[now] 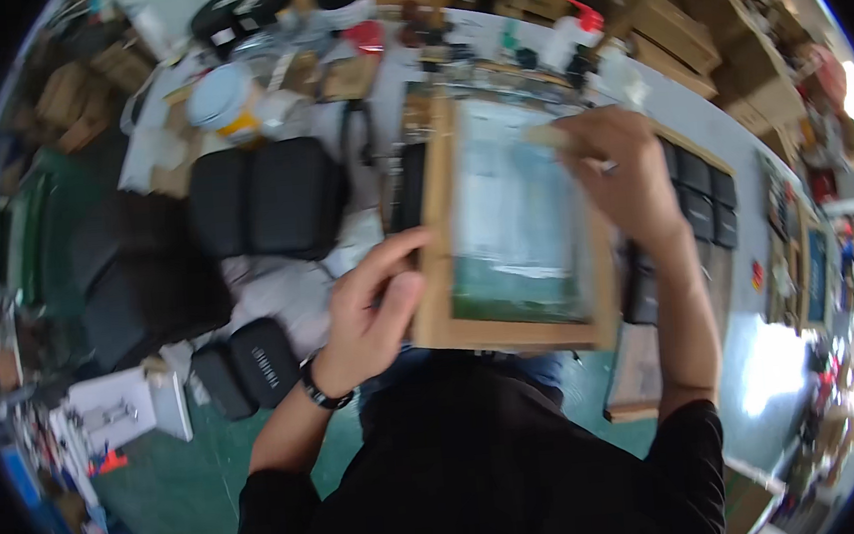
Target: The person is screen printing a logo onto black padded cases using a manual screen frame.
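Observation:
A wooden-framed mesh screen, pale blue-white with a green lower band, stands in front of my body. It looks like a printing screen. My left hand grips its left edge, with the thumb nearer me and the fingers at the wood. At the screen's upper right, my right hand pinches a small pale yellowish piece against or just over the mesh. Blur hides what kind of thing this piece is, and whether it touches. A dark band circles my left wrist.
Black zip cases stand left of the frame, near a white-lidded tub. Several small black cases sit in rows to the right. A red-topped bottle is at the back. Cardboard boxes fill the far right.

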### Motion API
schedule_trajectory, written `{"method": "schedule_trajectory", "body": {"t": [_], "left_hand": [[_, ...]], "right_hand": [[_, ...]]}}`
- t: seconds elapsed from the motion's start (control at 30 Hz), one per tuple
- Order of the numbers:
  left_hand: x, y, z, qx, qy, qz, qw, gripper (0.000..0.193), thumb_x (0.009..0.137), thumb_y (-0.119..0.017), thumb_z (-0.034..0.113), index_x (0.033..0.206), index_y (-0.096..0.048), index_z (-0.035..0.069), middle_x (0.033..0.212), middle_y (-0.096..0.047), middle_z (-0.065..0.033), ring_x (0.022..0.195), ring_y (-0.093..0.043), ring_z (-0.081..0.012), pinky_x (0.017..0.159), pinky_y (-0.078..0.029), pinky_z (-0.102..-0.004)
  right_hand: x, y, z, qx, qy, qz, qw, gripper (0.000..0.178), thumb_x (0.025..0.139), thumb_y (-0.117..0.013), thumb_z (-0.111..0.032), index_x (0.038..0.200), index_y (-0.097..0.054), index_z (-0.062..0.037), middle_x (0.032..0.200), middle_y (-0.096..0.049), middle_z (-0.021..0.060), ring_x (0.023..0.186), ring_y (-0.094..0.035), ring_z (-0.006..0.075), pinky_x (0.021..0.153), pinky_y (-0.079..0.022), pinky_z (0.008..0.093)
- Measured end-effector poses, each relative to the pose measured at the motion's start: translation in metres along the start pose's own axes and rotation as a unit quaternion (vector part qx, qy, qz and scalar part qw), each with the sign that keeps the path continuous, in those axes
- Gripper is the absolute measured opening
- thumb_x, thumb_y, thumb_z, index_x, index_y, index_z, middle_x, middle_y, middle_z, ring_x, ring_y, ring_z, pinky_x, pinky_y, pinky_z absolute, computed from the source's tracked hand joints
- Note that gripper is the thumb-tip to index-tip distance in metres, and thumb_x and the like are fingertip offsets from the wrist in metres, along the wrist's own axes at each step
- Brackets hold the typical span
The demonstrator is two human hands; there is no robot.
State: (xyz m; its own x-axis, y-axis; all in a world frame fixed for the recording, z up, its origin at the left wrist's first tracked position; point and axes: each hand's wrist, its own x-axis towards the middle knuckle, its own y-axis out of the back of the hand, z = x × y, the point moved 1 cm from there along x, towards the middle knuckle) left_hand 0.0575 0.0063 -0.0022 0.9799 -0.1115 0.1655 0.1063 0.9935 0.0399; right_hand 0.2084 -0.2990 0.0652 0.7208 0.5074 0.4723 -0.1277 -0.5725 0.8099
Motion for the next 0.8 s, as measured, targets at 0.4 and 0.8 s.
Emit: {"method": "schedule_trajectory", "body": {"t": [0.4,0.8], "left_hand": [[0.097,0.035,0.079,0.02,-0.127,-0.154,0.98,0.108,0.084,-0.094,0.021,0.174,-0.035,0.005,0.131,-0.072,-0.0185,0.096,-0.07,-0.023,0.089,-0.055,-0.0324],[0.072,0.101,0.047,0.674,0.061,-0.108,0.728,0.14,0.045,-0.105,0.025,0.172,-0.044,0.023,0.175,-0.038,-0.0182,0.157,-0.04,-0.0436,0.128,-0.033,-0.0556]], "right_hand": [[-0.087,-0.008,0.087,0.016,-0.196,-0.052,0.979,0.071,0.078,-0.094,-0.005,0.144,-0.067,-0.0072,0.126,-0.075,0.0096,0.114,-0.073,0.0259,0.102,-0.059,0.0389],[-0.052,-0.053,0.001,-0.035,-0.005,-0.198,0.979,0.138,0.056,-0.103,-0.037,0.171,-0.034,-0.0066,0.168,-0.041,0.0233,0.156,-0.038,0.0452,0.133,-0.03,0.0581]]}}
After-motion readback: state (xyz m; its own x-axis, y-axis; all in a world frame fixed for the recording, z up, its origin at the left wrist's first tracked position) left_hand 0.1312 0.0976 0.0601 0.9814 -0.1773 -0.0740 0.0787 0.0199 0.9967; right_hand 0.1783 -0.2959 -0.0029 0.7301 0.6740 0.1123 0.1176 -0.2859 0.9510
